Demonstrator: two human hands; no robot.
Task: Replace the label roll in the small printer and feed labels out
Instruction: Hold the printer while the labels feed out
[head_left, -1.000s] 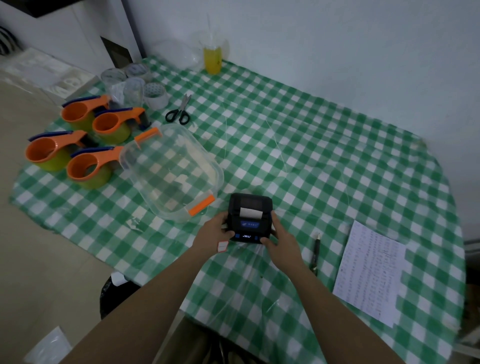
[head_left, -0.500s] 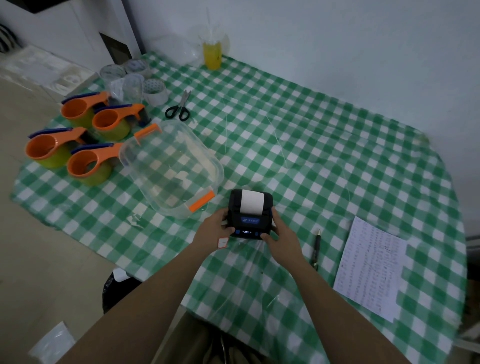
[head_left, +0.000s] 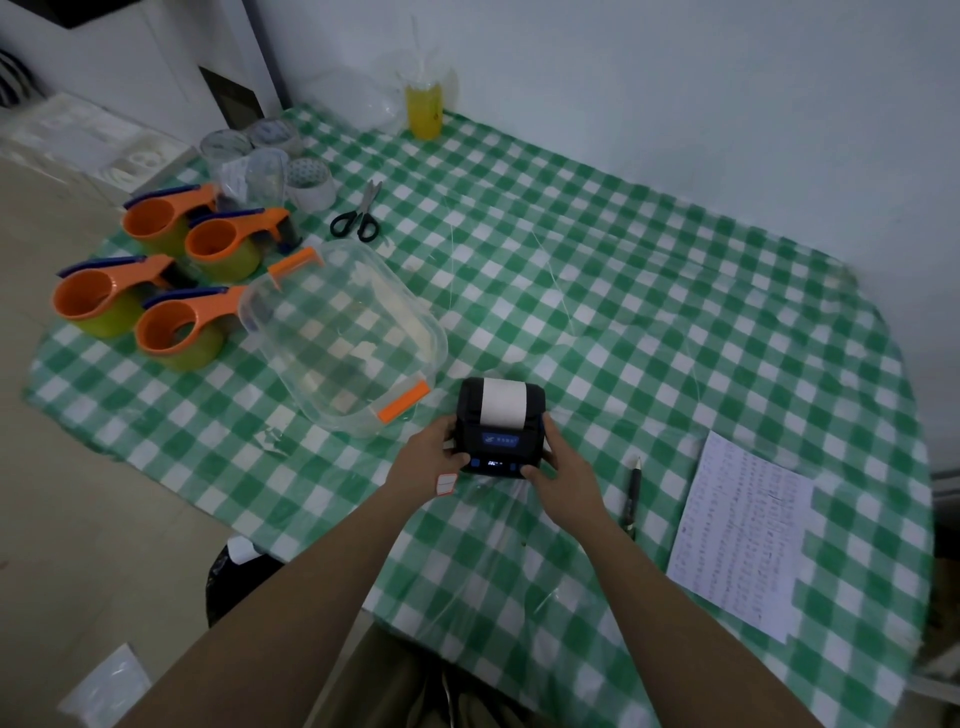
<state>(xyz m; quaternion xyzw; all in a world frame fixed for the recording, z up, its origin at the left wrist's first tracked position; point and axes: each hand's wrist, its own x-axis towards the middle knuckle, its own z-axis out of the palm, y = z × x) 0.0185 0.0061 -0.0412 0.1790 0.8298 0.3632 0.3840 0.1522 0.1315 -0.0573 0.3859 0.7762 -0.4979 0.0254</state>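
A small black label printer (head_left: 500, 447) with a lit blue display rests on the green checked tablecloth (head_left: 623, 291) near the front edge. A white strip of labels (head_left: 502, 403) comes out of its slot and lies over its top toward the far side. My left hand (head_left: 431, 462) grips the printer's left side, thumb by the front buttons. A small red-edged label (head_left: 444, 484) sticks to that hand. My right hand (head_left: 558, 475) grips the right side, thumb at the front corner.
A clear plastic box (head_left: 343, 332) with orange clips stands just left of the printer. Several orange tape dispensers (head_left: 171, 291), tape rolls (head_left: 311, 182) and scissors (head_left: 358, 213) lie at the far left. A pen (head_left: 632, 493) and printed sheet (head_left: 737, 535) lie right. A yellow bottle (head_left: 425, 109) stands at the back.
The white label strip has fed out further over the printer's top. Both hands have stayed on the printer's sides.
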